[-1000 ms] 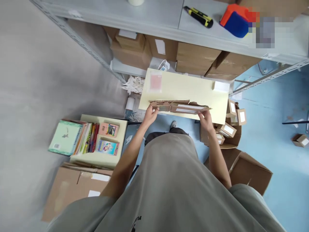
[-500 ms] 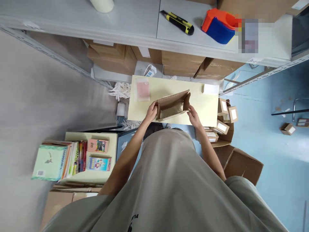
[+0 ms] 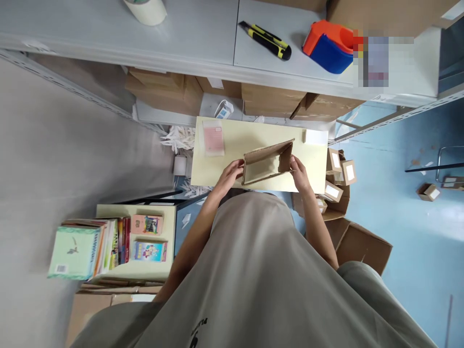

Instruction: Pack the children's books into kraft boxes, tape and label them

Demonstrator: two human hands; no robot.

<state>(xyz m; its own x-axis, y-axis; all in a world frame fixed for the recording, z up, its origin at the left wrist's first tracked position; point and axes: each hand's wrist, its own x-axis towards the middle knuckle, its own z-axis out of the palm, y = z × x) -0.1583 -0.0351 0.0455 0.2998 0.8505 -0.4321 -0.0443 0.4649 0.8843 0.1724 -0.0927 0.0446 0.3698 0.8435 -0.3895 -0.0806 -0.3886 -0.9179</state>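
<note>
Over the pale yellow table (image 3: 205, 169), between two bare hands: one cardboard carton (image 3: 267, 152), brown, open toward the view, set at a slant, its right end panel ragged along one edge; whether it touches the tabletop cannot be told. Left hand (image 3: 229, 175): fingers loosely curved, at the carton's left end; whether it grips or merely rests there cannot be told. Right hand (image 3: 300, 174): fingers and thumb drawn narrow, holding the carton's right end. Same table: one pink sheet (image 3: 213, 138), far left corner; one white block (image 3: 314, 137), far right corner. Grey shelf (image 3: 203, 43) beyond: one black-and-yellow utility knife (image 3: 266, 41); one orange-and-blue object (image 3: 329, 47), near it. Right of the table: small labelled boxes (image 3: 332, 191). Step in hand, by judgement: spreading the carton to shape. Next move, by judgement: calls for even support at both ends, lest the walls fold flat.
</note>
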